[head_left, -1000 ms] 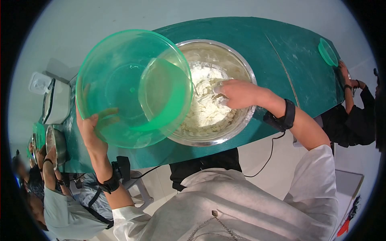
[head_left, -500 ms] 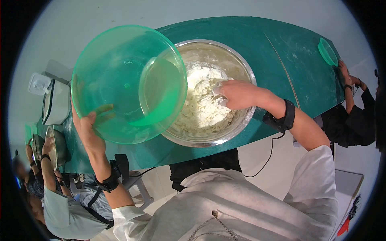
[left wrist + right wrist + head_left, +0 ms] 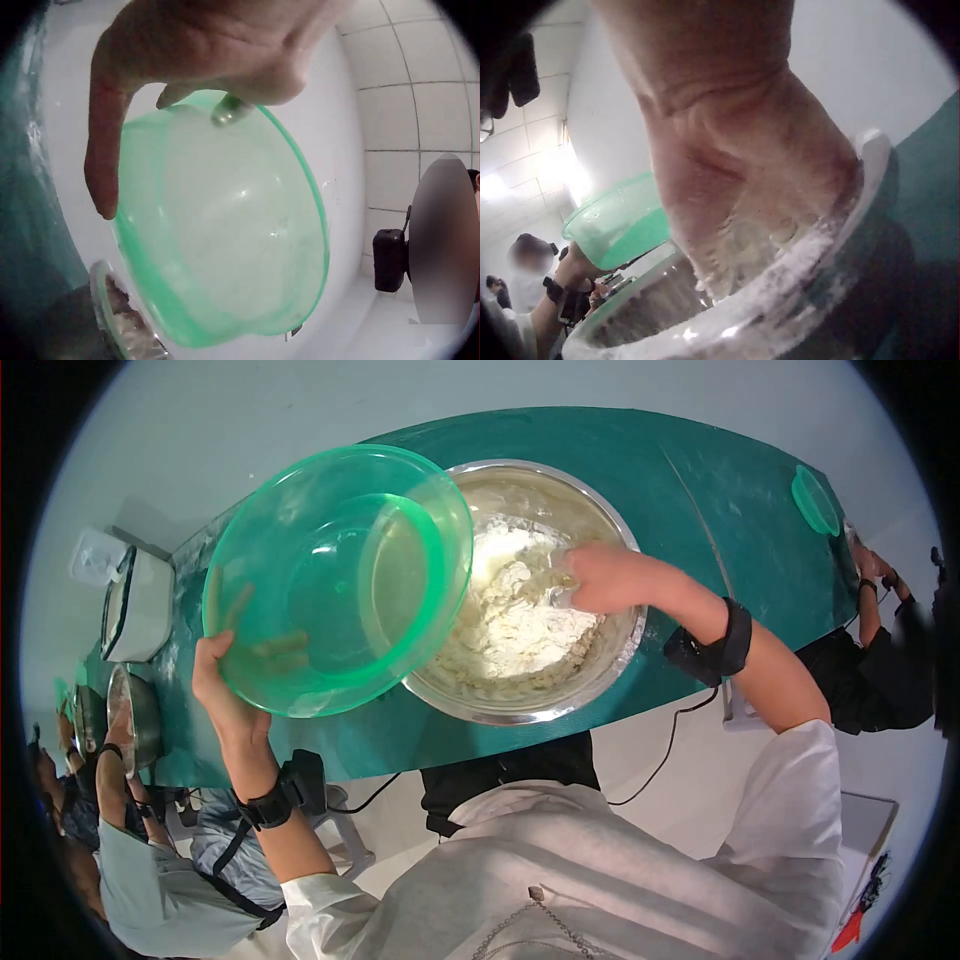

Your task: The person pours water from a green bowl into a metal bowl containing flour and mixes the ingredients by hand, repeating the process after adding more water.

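My left hand (image 3: 230, 695) grips the edge of a large see-through green plastic basin (image 3: 335, 530), thumb at the rim and fingers spread behind its wall. The basin is held tilted, overlapping the left side of a wide steel bowl (image 3: 625, 650) in the head view. Inside the bowl lies white flour (image 3: 530, 635) with lumpy, damp-looking clumps. My right hand (image 3: 610, 578) reaches over the bowl's right rim into the flour, fingers pointing down. In the right wrist view, pale dough (image 3: 750, 244) sticks to the fingers; the rim hides their tips.
The bowl stands on a green table (image 3: 400, 745). A lidded white container (image 3: 140, 610) and another steel bowl (image 3: 140, 720) are at the left, where other people work. A small green basin (image 3: 815, 500) is at the far right, beside another person's hands. Cables hang from both wristbands.
The green basin first shifts slightly left, then back right and tilts more toward the steel bowl. My right hand has moved a little right and up in the flour, its fingertips less visible.
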Tool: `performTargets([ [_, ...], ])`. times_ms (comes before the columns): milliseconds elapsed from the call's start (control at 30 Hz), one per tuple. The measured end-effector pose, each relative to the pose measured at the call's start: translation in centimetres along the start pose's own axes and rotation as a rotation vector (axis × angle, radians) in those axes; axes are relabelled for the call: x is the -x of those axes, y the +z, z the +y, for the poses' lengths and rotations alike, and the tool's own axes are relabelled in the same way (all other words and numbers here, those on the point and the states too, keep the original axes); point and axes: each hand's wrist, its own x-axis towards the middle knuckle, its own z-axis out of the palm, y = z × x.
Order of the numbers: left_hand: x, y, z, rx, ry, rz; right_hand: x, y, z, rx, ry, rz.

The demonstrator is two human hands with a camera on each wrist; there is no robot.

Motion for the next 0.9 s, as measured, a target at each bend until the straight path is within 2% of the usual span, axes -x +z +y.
performTargets([
  [67, 0.5, -0.1, 0.1, 0.087, -0.026, 0.016, 0.0, -0.2, -0.2, -0.067, -0.021, -0.08],
  [133, 1.5, -1.8, -0.5, 0.158, 0.042, 0.123, -0.1, 0.3, -0.6, -0.134, -0.04, -0.163],
  [200, 2.4, -5.7, -1.6, 0.131, 0.062, 0.17, -0.6, 2.4, -0.9, 0.179, -0.07, -0.127],
  [267, 4.2, -8.4, -2.3, 0.097, 0.074, 0.209, -1.5, 4.1, -1.0, 0.125, -0.055, -0.217],
  [367, 6.4, -10.8, -3.3, 0.206, -0.019, 0.161, -1.9, 5.0, -2.0, 0.202, -0.02, -0.113],
  [433, 7.3, -12.1, -4.5, 0.247, -0.019, 0.305, -2.6, 4.3, -1.9, 0.216, -0.094, -0.113],
  [467, 7.7, -13.0, -5.2, 0.256, -0.025, 0.308, -3.0, 4.5, -1.6, 0.224, -0.09, -0.118],
  [533, 7.9, -14.6, -7.1, 0.265, -0.028, 0.448, -4.1, 4.2, -0.9, 0.198, -0.108, -0.097],
  [667, 9.4, -18.0, -9.9, 0.284, -0.024, 0.434, -6.1, 1.0, -1.4, 0.126, -0.042, -0.171],
  [733, 9.8, -21.8, -12.0, 0.276, -0.094, 0.376, -7.2, -1.2, -2.7, 0.265, -0.033, -0.082],
  [767, 9.8, -21.4, -12.0, 0.279, -0.103, 0.383, -7.6, -1.9, -3.2, 0.27, -0.031, -0.093],
  [833, 9.6, -19.6, -11.6, 0.22, -0.058, 0.347, -8.8, -3.2, -4.2, 0.168, -0.138, 0.09],
  [867, 9.6, -18.7, -11.3, 0.225, -0.062, 0.355, -9.6, -3.5, -4.7, 0.174, -0.141, 0.082],
  [900, 9.5, -17.8, -10.8, 0.265, -0.042, 0.324, -10.4, -3.6, -5.1, 0.037, -0.139, 0.081],
])
